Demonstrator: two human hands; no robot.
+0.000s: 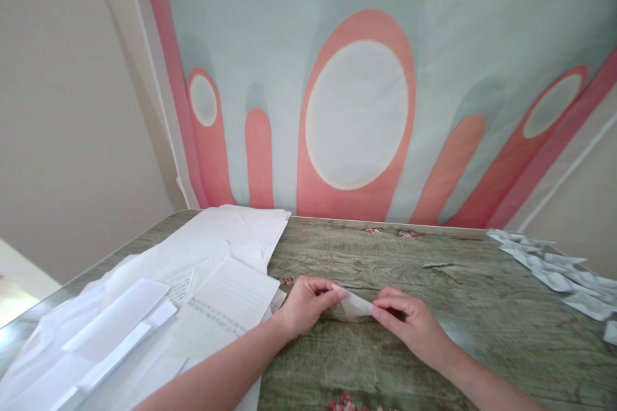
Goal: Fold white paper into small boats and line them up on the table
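Note:
A small folded piece of white paper [355,306], roughly triangular, is stretched between both hands just over the wood-patterned tabletop. My left hand [311,302] pinches its left corner between thumb and forefinger. At the opposite corner my right hand [402,318] grips the paper the same way, fingers curled. Close to my left hand lies a printed sheet [231,298] with lines of text, on top of a spread of white papers. My left forearm passes over part of that spread and hides it.
Large white sheets [216,231] cover the table's left side, with folded white strips [118,321] on them. Several small folded paper pieces [559,270] form rows at the right edge. Behind the wood-patterned table [328,250] stands a coral and grey-green patterned backdrop [357,115].

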